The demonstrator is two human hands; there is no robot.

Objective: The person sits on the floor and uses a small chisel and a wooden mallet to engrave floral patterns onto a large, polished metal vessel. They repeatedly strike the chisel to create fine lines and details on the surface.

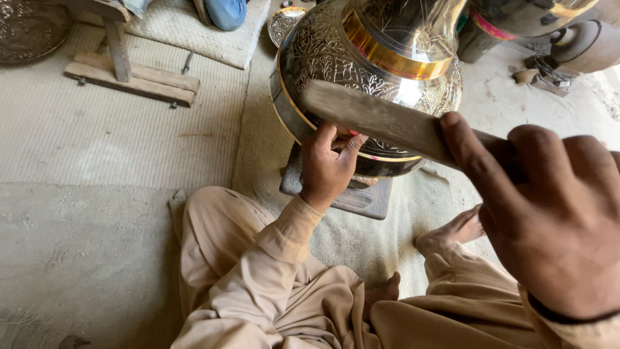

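My right hand (555, 226) grips a flat wooden stick (381, 119) across the engraved brass urn (361, 58). My left hand (326, 165) pinches a small tool against its lower band. A wooden stand (129, 77) sits far left.

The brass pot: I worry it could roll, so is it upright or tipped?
Tipped. The brass pot leans on the block, steadied by the left hand; the right hand holds a wooden stick.

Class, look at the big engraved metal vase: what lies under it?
Under the engraved metal vase sits a flat dark block on the mat. The left hand and vase cover most of it, so the contact stays hidden.
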